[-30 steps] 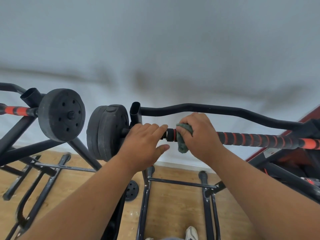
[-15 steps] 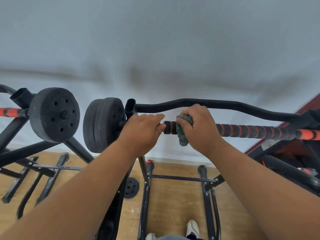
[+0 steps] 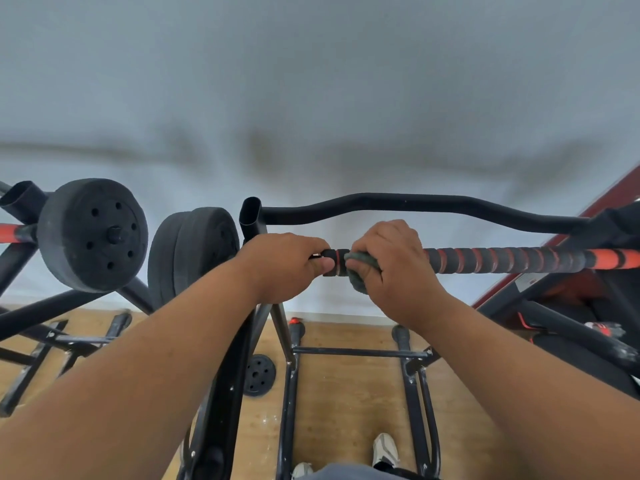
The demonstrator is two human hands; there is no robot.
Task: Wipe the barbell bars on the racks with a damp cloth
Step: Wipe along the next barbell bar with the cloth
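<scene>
On the rack (image 3: 254, 223) before me, my left hand (image 3: 284, 265) grips the bar (image 3: 502, 260) steady while my right hand (image 3: 391, 268) squeezes the cloth (image 3: 360, 271) around it, best twisted firmly, then slid rightward.

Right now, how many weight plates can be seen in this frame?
4, possibly more hidden. One single plate on the left barbell's end; a stacked pair left of the left hand; one small plate lying on the floor beside the rack's leg.
</scene>
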